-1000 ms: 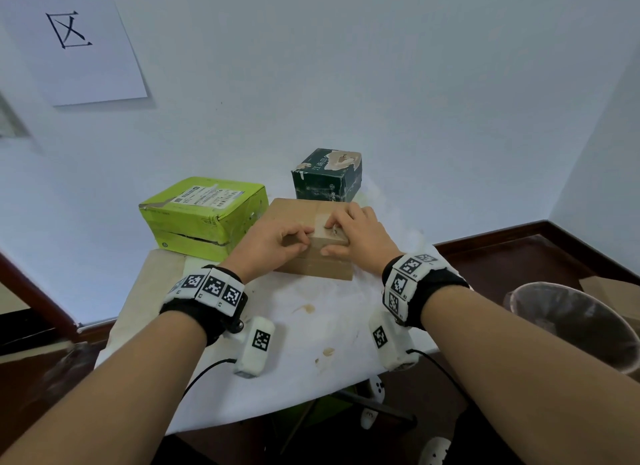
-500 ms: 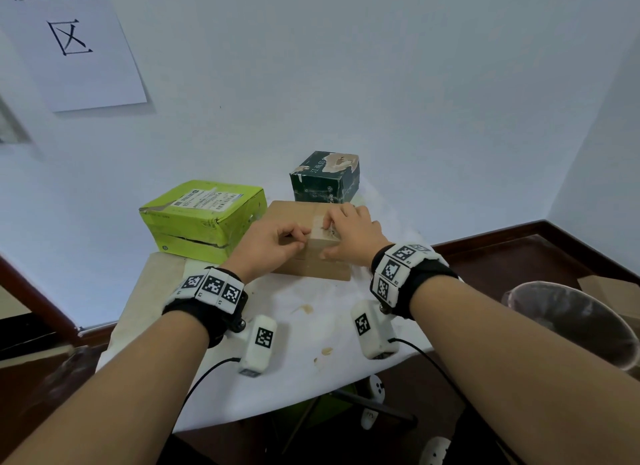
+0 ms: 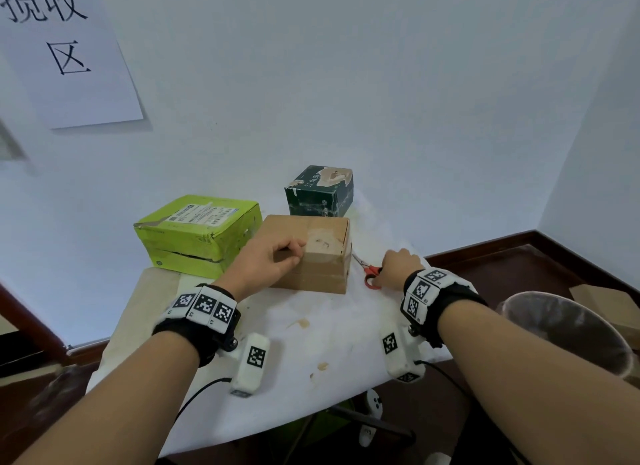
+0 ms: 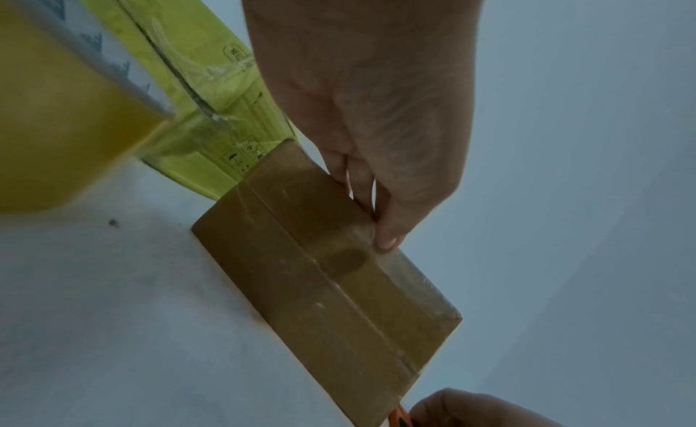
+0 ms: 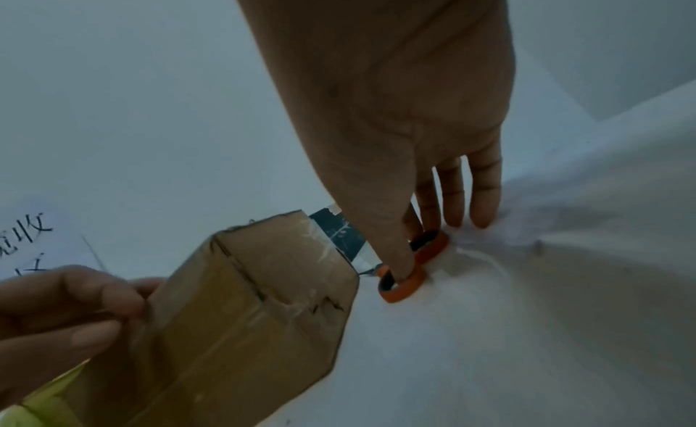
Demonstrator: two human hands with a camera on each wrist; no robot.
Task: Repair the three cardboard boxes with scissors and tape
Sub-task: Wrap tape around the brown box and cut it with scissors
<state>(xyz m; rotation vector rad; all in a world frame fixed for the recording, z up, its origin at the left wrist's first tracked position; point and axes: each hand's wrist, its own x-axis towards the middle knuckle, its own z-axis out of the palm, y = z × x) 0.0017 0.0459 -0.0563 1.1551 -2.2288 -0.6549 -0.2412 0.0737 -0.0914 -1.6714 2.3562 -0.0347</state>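
While the plain brown cardboard box [image 3: 308,253] sits mid-tabletop, my left hand [image 3: 266,262] rests on its top near edge, fingers curled, thumb and fingertips [image 4: 388,240] pinching at the strip of clear tape [image 3: 323,245] that runs over the top face and down the front. Box's right end shows a torn, ragged seam in the right wrist view. My right hand [image 3: 398,267] is down on the tabletop just right of the box, thumb pushed through one loop of the orange-handled scissors [image 3: 369,274], next fingers at the other loop, last two fingers straight with tips on the cloth. Scissors lie flat, blades pointing toward the box's right side; can't tell if the blades touch it. Left of the brown box, close beside it, is the lime-green flat cardboard box [image 3: 197,234] with a white shipping label on top and a split along its front. Behind the brown box stands the dark green cube-shaped box [image 3: 320,193], top corner torn. A yellowish tape roll [image 4: 56,112] fills the near left of the left wrist view, blurred. All on the white-cloth-covered tabletop [image 3: 329,343]. A lined bin [image 3: 568,329] sits on the floor to my right; a white paper sign [image 3: 65,49] hangs on the wall.
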